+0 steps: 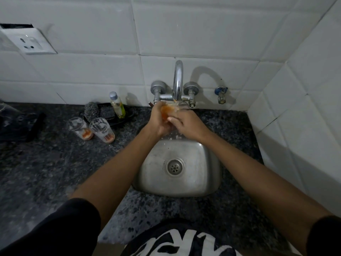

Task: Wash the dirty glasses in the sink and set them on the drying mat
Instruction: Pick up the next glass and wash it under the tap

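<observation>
Glass [167, 110], orange-stained, being held under the running tap [178, 80] over the sink [199, 163] for rinsing; left hand [158, 120] curling round it, right hand [186, 124] gripping its base; two dirty glasses [92, 128] waiting on the counter [46, 163]

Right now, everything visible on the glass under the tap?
The glass is clear, tinted orange by residue or liquid inside, and mostly hidden by hands. It is held above the back of the steel sink, under the faucet spout, with water running onto it. The left hand wraps its side; the right hand has fingers on its lower part. Its rim and exact tilt cannot be made out.
</observation>
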